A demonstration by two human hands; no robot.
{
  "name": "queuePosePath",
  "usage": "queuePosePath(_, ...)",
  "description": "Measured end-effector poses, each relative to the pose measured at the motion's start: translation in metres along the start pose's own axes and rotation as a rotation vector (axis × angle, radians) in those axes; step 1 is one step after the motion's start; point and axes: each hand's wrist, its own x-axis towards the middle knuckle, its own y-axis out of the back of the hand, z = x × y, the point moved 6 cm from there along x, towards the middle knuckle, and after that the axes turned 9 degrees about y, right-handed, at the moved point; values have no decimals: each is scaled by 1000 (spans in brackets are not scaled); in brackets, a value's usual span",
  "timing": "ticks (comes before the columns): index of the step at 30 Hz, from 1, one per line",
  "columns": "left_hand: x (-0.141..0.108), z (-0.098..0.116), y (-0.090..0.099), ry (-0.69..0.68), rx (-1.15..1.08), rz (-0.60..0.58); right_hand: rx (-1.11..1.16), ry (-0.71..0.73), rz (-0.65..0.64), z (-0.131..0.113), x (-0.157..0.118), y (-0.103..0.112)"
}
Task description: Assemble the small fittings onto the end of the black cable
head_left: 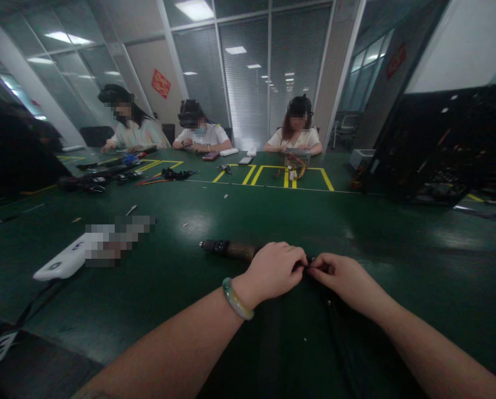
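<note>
A dark electric screwdriver [235,250] lies on the green table, its metal tip pointing left. My left hand [276,271], with a green and pale bangle [236,299] at the wrist, is closed over the rear part of the screwdriver and hides it. Close against those fingers, my right hand [341,277] pinches at the tool's rear end with thumb and fingertips. A small dark piece shows between the two hands, too covered to name. From below the right hand a black cord [335,327] runs down towards me.
To the left lies a white handheld device [62,260] with a cable, partly blurred. Wire bundles [168,174] and yellow tape marks [254,176] are farther back. Three people sit across the table. A large black case [430,144] stands at the right.
</note>
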Motion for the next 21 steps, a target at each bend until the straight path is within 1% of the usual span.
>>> queuePosePath(5, 0, 0, 1, -5, -7, 2, -8, -11, -13, -2, -1, 1)
queuePosePath(16, 0, 0, 1, -13, -5, -1, 0, -33, -56, 3, 0, -2)
queuePosePath(21, -1, 0, 0, -6, -6, 4, 0, -26, -47, 3, 1, -2)
